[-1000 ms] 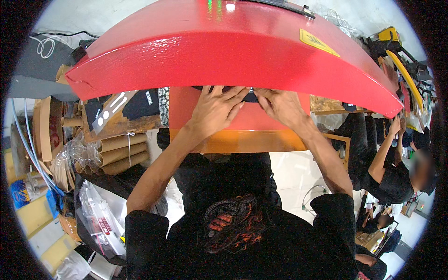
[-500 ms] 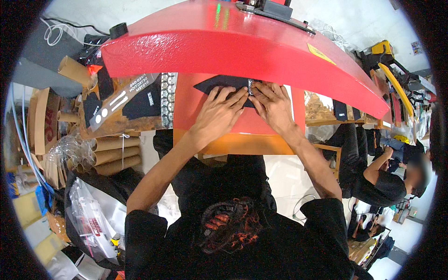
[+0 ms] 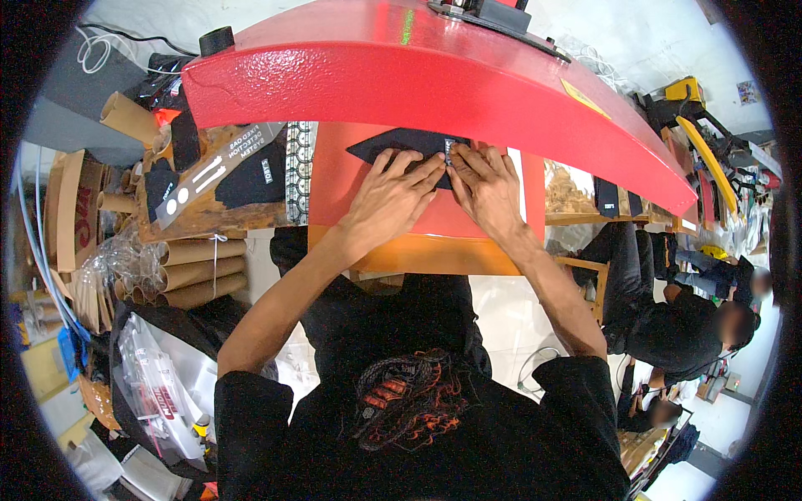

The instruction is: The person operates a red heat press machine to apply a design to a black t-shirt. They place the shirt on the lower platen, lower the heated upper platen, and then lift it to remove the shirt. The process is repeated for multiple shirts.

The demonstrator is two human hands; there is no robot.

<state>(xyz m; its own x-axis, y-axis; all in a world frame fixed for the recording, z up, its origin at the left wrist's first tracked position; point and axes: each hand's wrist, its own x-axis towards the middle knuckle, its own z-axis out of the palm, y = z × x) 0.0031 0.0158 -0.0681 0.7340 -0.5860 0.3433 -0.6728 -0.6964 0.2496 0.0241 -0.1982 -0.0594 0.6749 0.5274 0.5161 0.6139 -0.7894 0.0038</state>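
Note:
A black cloth piece [image 3: 383,144] with a pointed left end lies flat on the red pad [image 3: 336,188] of a press. Near its right part sits a small light-printed label strip [image 3: 449,149]. My left hand [image 3: 391,199] rests on the cloth from the left, fingers bent and closed, its index fingertip against the label. From the other side, my right hand [image 3: 491,188] bends its fingers together at the label's right edge, thumb low beside it. The fingers partly cover both label and cloth.
The press's thick red upper part [image 3: 434,88] overhangs just beyond my hands. More black cloth pieces [image 3: 251,179] and a clear printed sheet [image 3: 192,188] lie on the left table. Cardboard tubes [image 3: 200,275] are stacked lower left. A seated person [image 3: 668,326] is at the right.
My hands hold nearly the same place on the cloth and label, with only slight finger shifts. The view has moved a little. At the right, the seated person's arm and head have changed position.

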